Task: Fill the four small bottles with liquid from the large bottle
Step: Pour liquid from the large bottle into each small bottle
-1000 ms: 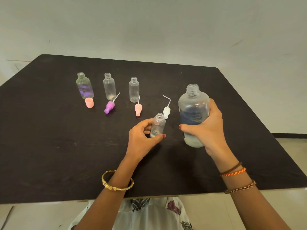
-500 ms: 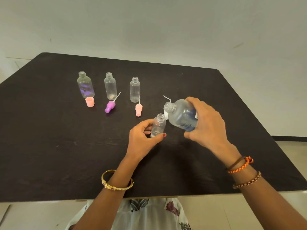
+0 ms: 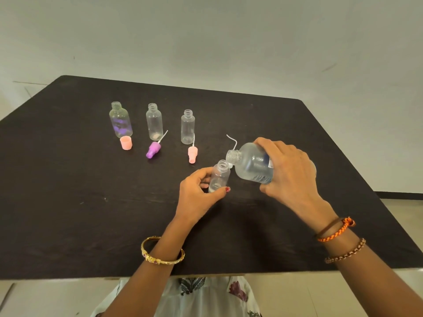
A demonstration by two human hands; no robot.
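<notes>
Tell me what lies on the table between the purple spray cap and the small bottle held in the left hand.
In the head view, a pink spray cap lies between the purple spray cap and the held small bottle; otherwise bare black table.

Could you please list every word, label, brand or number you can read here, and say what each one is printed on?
No text can be read.
Large bottle, tipped in the right hand: dark print on its lower side and a blue and white label edge by the fingers, both too small and blurred to read.
Leftmost small bottle: purple marking, blurred; I cannot tell whether it is lettering.
The other small bottles and the caps show no print.
</notes>
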